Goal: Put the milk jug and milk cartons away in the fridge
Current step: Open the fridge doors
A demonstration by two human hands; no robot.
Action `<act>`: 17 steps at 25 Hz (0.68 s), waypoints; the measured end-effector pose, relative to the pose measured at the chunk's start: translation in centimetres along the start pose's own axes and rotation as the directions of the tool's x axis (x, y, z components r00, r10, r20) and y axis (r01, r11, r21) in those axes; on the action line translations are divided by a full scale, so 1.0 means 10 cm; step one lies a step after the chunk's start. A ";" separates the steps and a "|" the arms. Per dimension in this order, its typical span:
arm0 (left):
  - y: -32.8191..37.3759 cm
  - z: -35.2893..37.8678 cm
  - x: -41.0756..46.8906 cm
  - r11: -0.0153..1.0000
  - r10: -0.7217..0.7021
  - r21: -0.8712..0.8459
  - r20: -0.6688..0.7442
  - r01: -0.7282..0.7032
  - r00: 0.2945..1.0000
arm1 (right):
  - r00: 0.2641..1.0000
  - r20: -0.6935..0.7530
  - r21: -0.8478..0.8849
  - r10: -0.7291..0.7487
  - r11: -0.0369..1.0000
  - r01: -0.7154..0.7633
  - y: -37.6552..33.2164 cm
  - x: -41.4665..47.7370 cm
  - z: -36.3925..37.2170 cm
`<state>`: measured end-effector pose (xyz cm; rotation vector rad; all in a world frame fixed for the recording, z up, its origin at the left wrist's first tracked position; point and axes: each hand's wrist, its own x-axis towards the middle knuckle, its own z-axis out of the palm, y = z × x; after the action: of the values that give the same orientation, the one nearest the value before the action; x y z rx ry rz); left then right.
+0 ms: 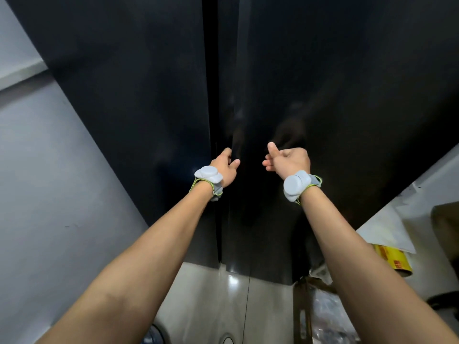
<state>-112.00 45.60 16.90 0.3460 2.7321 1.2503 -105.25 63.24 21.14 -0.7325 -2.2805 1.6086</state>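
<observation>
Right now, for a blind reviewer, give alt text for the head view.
A person's left hand hooks its fingers on the edge of a black fridge door at the centre seam; the right hand hovers beside it, empty, thumb up. No milk shows.

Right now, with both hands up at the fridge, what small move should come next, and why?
Probably pull the left hand back to swing the fridge door open. Its fingers hook the door's edge at the middle seam, the doors look shut, and the right hand holds nothing.

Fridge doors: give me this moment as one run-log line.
fridge: doors look shut | left hand: grips door edge at centre seam | right hand: empty, fingers loosely curled | milk: not in view
</observation>
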 end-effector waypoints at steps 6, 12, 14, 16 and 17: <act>0.03 -0.01 0.02 0.998 -0.029 0.054 0.030 0.027 0.999 | 1.000 -0.028 0.037 0.013 0.999 -0.012 -0.03 -0.04 0.03; 0.03 -0.02 -0.01 0.996 -0.046 0.084 0.024 0.044 0.999 | 0.999 -0.032 0.032 0.014 0.999 -0.013 -0.07 -0.12 0.03; 0.00 0.01 -0.11 0.995 -0.041 0.087 0.009 0.040 0.999 | 1.000 -0.029 0.017 -0.006 1.000 0.006 -0.03 -0.19 0.01; -0.03 0.02 -0.27 0.996 -0.027 0.084 -0.021 0.029 0.999 | 0.999 -0.025 -0.011 -0.028 1.000 0.027 0.04 -0.28 -0.02; -0.04 0.03 -0.39 0.996 -0.020 0.087 -0.029 0.022 0.999 | 0.999 -0.022 -0.016 -0.035 0.999 0.035 0.08 -0.38 -0.05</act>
<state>-108.25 44.57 16.46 0.3098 2.8125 1.1422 -101.65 61.79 20.86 -0.7067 -2.2802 1.5614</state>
